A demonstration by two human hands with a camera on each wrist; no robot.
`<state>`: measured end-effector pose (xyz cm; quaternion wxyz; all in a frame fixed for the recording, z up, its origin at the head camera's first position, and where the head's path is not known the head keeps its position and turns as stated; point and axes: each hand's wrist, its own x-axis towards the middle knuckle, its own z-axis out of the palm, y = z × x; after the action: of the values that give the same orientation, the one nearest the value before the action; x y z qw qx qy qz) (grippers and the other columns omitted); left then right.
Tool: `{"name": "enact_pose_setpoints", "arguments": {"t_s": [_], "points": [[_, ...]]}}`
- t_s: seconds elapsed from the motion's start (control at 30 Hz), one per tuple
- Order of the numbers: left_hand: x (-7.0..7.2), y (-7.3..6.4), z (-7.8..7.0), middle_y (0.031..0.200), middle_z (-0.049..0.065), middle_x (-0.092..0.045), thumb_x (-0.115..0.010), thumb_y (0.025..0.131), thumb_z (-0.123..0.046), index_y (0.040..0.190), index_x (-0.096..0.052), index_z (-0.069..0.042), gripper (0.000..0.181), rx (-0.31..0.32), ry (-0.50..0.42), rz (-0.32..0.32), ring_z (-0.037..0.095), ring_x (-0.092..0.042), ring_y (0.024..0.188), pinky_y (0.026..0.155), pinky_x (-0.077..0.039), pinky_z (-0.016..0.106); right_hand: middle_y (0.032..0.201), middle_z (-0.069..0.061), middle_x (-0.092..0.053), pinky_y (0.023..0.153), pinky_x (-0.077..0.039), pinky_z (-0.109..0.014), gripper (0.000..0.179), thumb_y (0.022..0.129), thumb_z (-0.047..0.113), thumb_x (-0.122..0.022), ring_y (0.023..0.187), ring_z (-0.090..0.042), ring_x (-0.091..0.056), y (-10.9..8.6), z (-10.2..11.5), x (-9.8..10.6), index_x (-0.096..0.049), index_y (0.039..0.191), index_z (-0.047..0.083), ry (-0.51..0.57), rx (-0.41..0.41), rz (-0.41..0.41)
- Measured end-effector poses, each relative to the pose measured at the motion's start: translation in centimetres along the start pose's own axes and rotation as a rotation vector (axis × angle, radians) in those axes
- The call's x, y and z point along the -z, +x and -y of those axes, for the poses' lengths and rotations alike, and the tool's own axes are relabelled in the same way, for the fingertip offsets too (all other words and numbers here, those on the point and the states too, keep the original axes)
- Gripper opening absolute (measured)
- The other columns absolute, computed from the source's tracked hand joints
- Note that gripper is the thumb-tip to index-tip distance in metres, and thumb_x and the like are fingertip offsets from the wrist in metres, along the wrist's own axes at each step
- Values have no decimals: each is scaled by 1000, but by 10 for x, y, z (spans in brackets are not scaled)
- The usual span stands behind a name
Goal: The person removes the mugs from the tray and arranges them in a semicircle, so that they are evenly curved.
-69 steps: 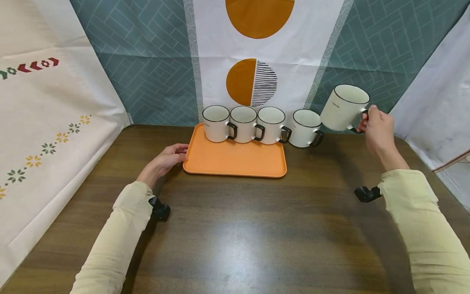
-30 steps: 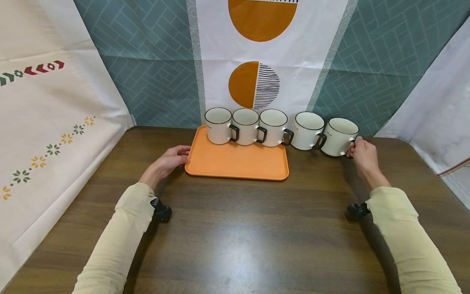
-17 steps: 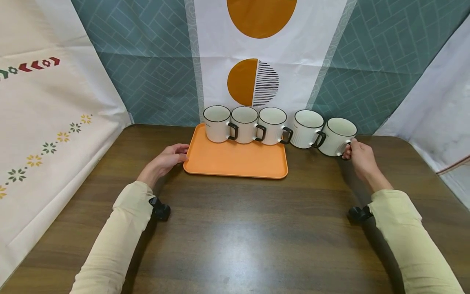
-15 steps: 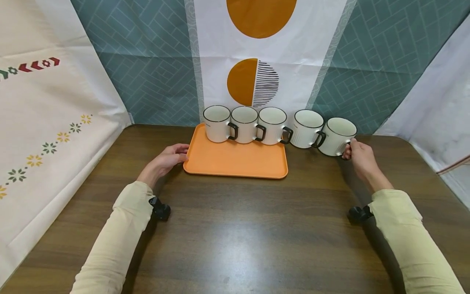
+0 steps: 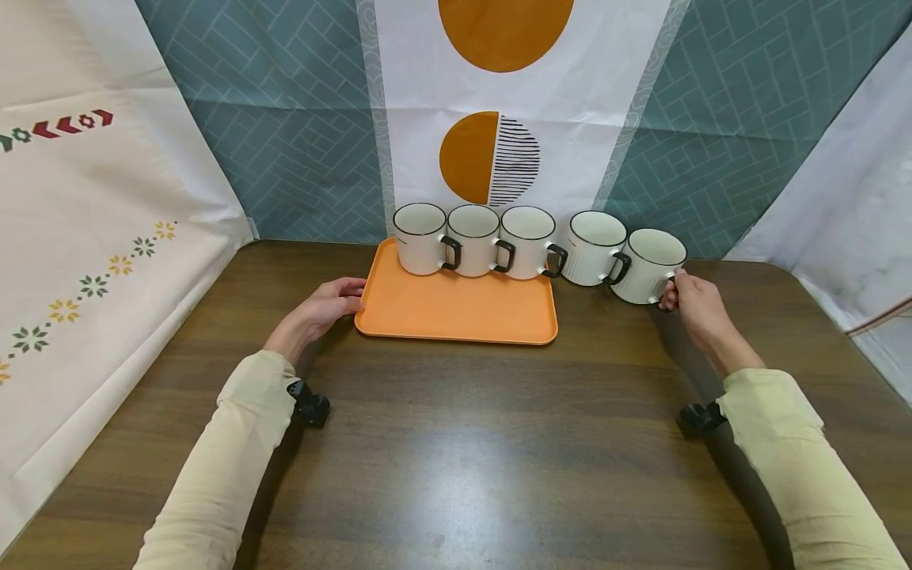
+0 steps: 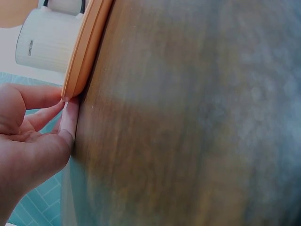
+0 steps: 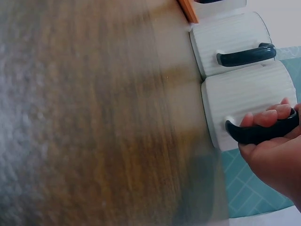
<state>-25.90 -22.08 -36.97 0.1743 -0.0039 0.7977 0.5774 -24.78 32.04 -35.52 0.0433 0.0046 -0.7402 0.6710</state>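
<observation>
With curled fingers, my right hand (image 5: pixel 698 313) grips the black handle (image 7: pixel 261 132) of a white ribbed mug (image 5: pixel 644 269). That mug stands upright at table level, at the right end of the row, right up against another white mug (image 5: pixel 591 253) on the table. Three more black-rimmed mugs, the left one (image 5: pixel 419 249), the middle one (image 5: pixel 472 252) and the right one (image 5: pixel 523 253), line the back of an orange tray (image 5: pixel 456 317). At the tray's left edge my left hand (image 5: pixel 324 309) touches the rim with its fingertips and thumb, as the left wrist view shows.
The wooden table (image 5: pixel 456 443) stretches in front of the tray. A teal patterned cloth (image 5: pixel 285 142) with a white printed panel (image 5: pixel 570 95) hangs right behind the mugs. White cloths flank the table, the left one (image 5: pixel 93 261) with flower motifs.
My right hand has lowered its mug from the air to the table at the row's right end, then slid it slightly left against its neighbour. My left hand has stayed at the tray.
</observation>
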Motion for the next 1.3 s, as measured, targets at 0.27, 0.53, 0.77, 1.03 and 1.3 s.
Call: {"name": "enact_pose_setpoints", "arguments": {"t_s": [0.27, 0.53, 0.77, 1.03, 1.3], "points": [[0, 1, 0, 142, 28, -32, -46, 95, 6, 148, -23, 8, 57, 3, -4, 0, 36, -38, 125, 109, -31, 45, 70, 5, -53, 65, -46, -13, 39, 105, 26, -39, 68, -6, -51, 0, -1, 1, -54, 85, -3, -102, -4, -28], [1, 0, 0, 143, 27, -32, -45, 96, 5, 148, -23, 7, 57, 10, -8, -4, 37, -37, 127, 110, -30, 45, 72, 7, -57, 66, -47, -13, 36, 105, 24, -39, 68, -4, -55, -1, -1, -4, -56, 87, -2, -108, 23, -52], [0, -1, 0, 143, 26, -31, -46, 96, 3, 149, -22, 5, 58, 20, -14, 4, 36, -37, 126, 110, -29, 45, 74, 13, -58, 79, -40, -22, 47, 105, 33, -34, 78, -5, -53, 0, 2, 0, -57, 94, -6, -334, -10, -23], [1, 0, 1, 142, 28, -29, -44, 95, 4, 148, -21, 9, 58, -17, -9, 10, 35, -37, 124, 109, -30, 46, 98, 5, -63, 90, -38, -42, 72, 102, 49, -32, 100, -17, -49, -3, 12, 12, -52, 125, -16, -495, -82, 29], [0, 1, 2, 141, 28, -30, -45, 95, 5, 148, -22, 9, 58, -6, -19, 4, 35, -37, 123, 109, -31, 45, 84, 21, -55, 71, -43, -12, 46, 104, 37, -35, 85, -2, -51, -8, 25, 18, -55, 115, -3, -359, -15, -161]]}}
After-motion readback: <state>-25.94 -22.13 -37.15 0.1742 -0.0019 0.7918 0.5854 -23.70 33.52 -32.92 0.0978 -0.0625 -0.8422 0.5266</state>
